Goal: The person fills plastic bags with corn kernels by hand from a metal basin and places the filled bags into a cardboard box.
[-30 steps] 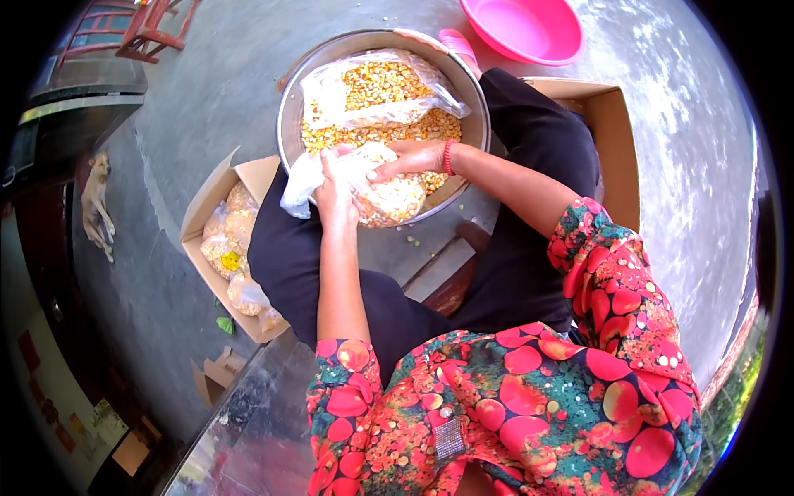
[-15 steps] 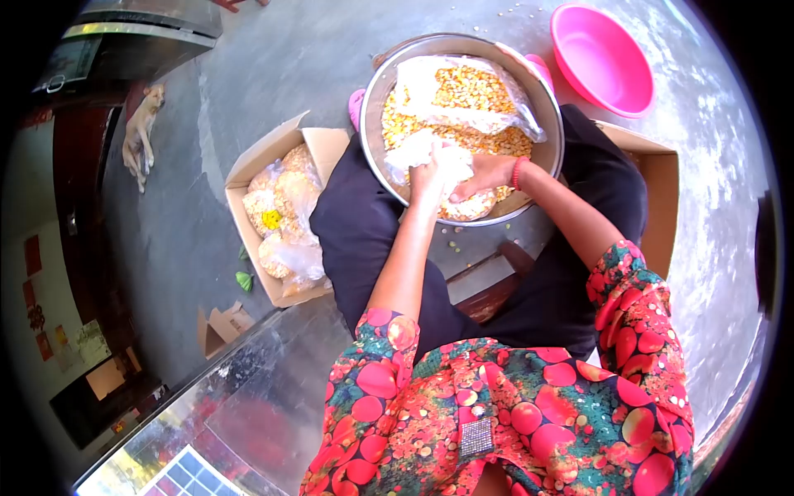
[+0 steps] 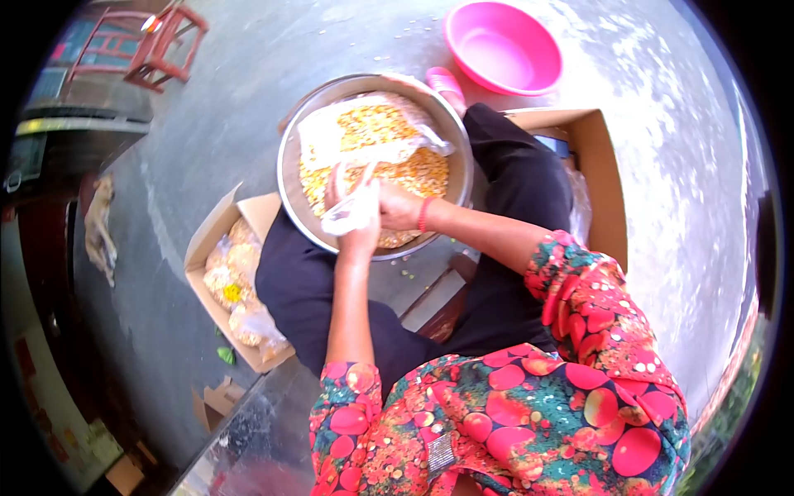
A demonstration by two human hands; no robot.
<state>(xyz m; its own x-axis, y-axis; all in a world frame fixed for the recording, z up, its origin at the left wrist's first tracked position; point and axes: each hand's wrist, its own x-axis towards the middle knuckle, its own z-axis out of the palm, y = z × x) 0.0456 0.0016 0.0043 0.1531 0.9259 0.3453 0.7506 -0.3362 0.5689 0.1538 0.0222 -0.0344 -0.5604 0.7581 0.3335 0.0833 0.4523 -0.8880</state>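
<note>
A round metal basin (image 3: 294, 194) holds loose yellow corn kernels (image 3: 426, 175) and a clear plastic bag of kernels (image 3: 376, 124) lying on them. Over the basin's near side, my left hand (image 3: 357, 223) is closed on the gathered white top of a plastic bag (image 3: 351, 213). My right hand (image 3: 399, 205) presses against the same bag from the right, its fingers bent and partly hidden. Below my right hand, the bag's kernel-filled lower part (image 3: 399, 238) shows at the basin's near rim.
An open cardboard box (image 3: 201, 248) with bagged kernels stands left of my leg; another box (image 3: 608, 178) is at the right. Beyond the basin lies a pink tub (image 3: 504, 50). A red wooden stool (image 3: 161, 54) and a dog (image 3: 101, 231) are at the left.
The bag's top, spread loosely before, is now bunched between my hands. Its filled part hangs lower and is mostly covered by them. The camera's view has shifted back and forth.
</note>
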